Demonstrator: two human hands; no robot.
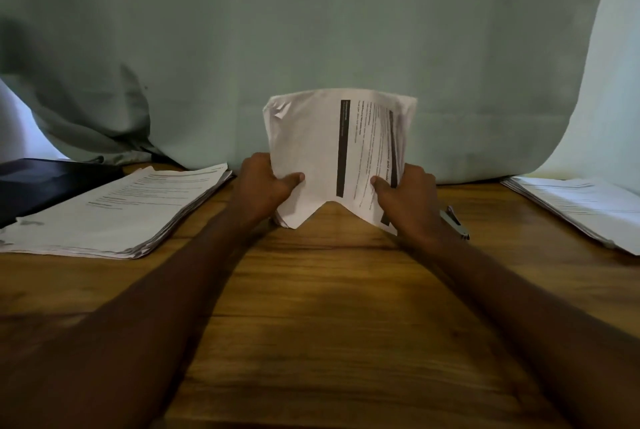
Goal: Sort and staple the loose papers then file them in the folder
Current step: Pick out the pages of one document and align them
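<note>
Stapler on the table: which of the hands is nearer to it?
Right. The right hand grips the paper bundle just beside the stapler, partly covering it; the left hand grips the bundle's far side.

Wooden table (pixel 329 307): 2 paper stacks, left (pixel 114 210) and right (pixel 581 207); dark folder (pixel 38 183) far left; stapler (pixel 455 221).

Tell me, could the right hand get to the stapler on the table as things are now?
Probably not straight away. The right hand and left hand both grip the upright bundle of papers. The stapler lies just beside the right wrist with nothing covering it, so it looks reachable once that hand lets go.
</note>
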